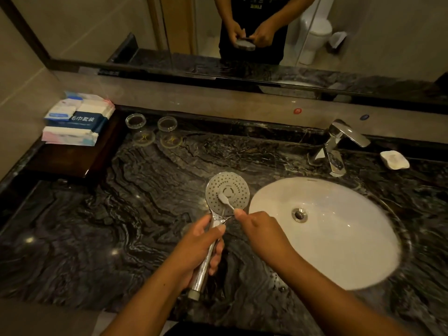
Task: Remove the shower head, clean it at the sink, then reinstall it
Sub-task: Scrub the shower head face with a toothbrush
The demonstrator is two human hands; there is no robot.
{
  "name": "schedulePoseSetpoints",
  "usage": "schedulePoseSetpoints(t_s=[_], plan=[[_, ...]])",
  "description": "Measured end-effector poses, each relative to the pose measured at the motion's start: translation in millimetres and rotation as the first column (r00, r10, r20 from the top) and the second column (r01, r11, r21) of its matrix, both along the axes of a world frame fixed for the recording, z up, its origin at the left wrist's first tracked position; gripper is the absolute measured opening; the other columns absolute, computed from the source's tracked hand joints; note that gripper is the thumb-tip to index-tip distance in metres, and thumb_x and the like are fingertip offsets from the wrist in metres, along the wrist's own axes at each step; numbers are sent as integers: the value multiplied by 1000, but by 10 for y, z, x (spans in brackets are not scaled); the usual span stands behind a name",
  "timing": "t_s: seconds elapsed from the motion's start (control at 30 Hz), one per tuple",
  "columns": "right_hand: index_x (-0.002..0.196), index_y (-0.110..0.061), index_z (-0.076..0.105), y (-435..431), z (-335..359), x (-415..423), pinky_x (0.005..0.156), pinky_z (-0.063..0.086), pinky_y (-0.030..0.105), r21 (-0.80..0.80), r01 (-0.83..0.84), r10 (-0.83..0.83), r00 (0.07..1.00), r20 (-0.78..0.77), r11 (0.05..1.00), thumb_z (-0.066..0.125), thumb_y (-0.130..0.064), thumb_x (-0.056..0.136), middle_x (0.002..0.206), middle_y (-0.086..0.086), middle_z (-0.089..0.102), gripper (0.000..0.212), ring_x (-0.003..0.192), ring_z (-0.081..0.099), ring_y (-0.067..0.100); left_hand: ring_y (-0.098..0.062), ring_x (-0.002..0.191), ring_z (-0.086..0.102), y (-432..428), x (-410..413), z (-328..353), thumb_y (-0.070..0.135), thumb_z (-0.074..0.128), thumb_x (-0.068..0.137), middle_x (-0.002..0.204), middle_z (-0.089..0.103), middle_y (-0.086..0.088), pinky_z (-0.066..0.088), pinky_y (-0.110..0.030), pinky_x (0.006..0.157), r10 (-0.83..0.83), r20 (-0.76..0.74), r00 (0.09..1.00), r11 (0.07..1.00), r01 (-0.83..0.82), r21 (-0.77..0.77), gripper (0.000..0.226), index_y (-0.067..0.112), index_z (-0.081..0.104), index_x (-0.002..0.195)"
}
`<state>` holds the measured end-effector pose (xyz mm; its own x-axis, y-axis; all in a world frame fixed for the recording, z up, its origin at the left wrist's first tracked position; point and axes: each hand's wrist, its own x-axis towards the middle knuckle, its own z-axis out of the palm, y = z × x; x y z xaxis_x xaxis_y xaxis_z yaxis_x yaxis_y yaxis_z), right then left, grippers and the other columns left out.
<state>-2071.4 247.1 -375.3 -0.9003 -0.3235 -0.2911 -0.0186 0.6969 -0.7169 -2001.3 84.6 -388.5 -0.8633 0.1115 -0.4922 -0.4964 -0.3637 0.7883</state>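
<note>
Scrubbing is the step you're on, so here's how I'd get it right. Your left hand point(203, 241) has its fingers wrapped tight round the chrome handle of the shower head point(227, 193), which sits face-up over the black marble counter point(97, 226), just left of the white sink basin point(339, 238) rather than above it. Your right hand point(257, 229) is pinching the white toothbrush point(226, 202) between thumb and fingertips, with the bristle end just beyond those fingertips, pressed on the spray plate near its centre ring. I'd say the pinch is a bit far back on the brush for real pressure, so choke up closer to the bristles if the scale looks stubborn. Work small circles outward from the ring across the nozzle holes, and turn the handle in your left fingers so each patch comes under the brush. Probably worth shifting the whole thing over the basin too, since loosened grit and drips would land on the marble below your knuckles. The tap point(339, 144) sits well beyond your right fingertips for rinsing.
</note>
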Motion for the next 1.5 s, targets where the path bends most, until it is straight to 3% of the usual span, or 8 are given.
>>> schedulePoseSetpoints(t_s=[0.2, 0.43, 0.67, 0.87, 0.97, 1.13, 1.3, 1.5], plan=[[53, -17, 51, -8, 39, -250, 58, 35, 32, -71, 181, -179, 983, 39, 981, 42, -55, 101, 58, 3, 56, 62, 57, 52, 19, -15, 37, 44, -90, 124, -118, 26, 60, 97, 62, 54, -7, 38, -21, 37, -26, 12, 1000, 1000, 26, 3, 18, 24, 58, 114], [48, -19, 48, -168, -184, 165, 48, 32, 27, 43, -40, 37, 997, 68, 998, 43, -59, 99, 45, -4, 50, 65, 43, 46, 4, -15, 37, 43, -121, 93, -118, 25, 57, 99, 61, 54, -6, 37, -20, 37, 6, 25, 1000, 1000, -6, -4, 16, 21, 57, 114], [47, -18, 46, -126, -19, -231, 51, 33, 28, -65, 205, -203, 979, 28, 977, 42, -55, 101, 49, -5, 52, 66, 50, 49, 11, -15, 37, 44, -180, 66, -134, 25, 59, 98, 61, 54, -7, 38, -20, 36, -33, 14, 999, 999, 33, 4, 16, 20, 58, 113], [49, -32, 57, -194, -191, 212, 46, 26, 19, 100, -159, 153, 986, 66, 982, 40, -61, 99, 46, -10, 54, 60, 43, 48, 2, -16, 36, 44, -187, 56, -244, 26, 59, 97, 62, 55, -8, 37, -21, 37, -11, 24, 1000, 999, 12, -35, 12, 23, 60, 109], [47, -23, 44, -121, -160, 42, 48, 29, 27, 102, -104, 103, 995, 17, 989, 42, -59, 100, 48, -5, 46, 64, 47, 43, 5, -17, 35, 44, -185, 47, -255, 24, 58, 98, 62, 55, -8, 38, -21, 37, -31, 7, 999, 999, 31, -24, 11, 25, 61, 108], [49, -17, 43, -13, -127, -231, 53, 32, 31, -14, 92, -92, 996, 2, 996, 40, -60, 99, 49, -3, 49, 66, 49, 46, 13, -16, 35, 43, -184, 63, -225, 24, 60, 97, 62, 54, -8, 38, -20, 36, -44, 8, 999, 999, 44, 6, 17, 22, 59, 113], [53, -17, 59, 23, -200, -291, 60, 40, 30, -104, 299, -289, 952, 104, 948, 40, -54, 102, 49, -4, 59, 64, 56, 56, 16, -16, 35, 42, -191, 143, -202, 22, 59, 97, 63, 53, -10, 37, -20, 35, -21, 11, 1000, 1000, 20, 24, 8, 23, 62, 104], [65, -16, 78, -34, -377, -144, 63, 40, 29, -117, 317, -278, 923, 266, 941, 40, -33, 106, 44, -8, 56, 58, 58, 55, 16, -15, 35, 40, -276, 201, -232, 18, 55, 98, 60, 51, -8, 34, -18, 36, 79, 94, 992, 996, -82, 29, 3, 18, 57, 101]])
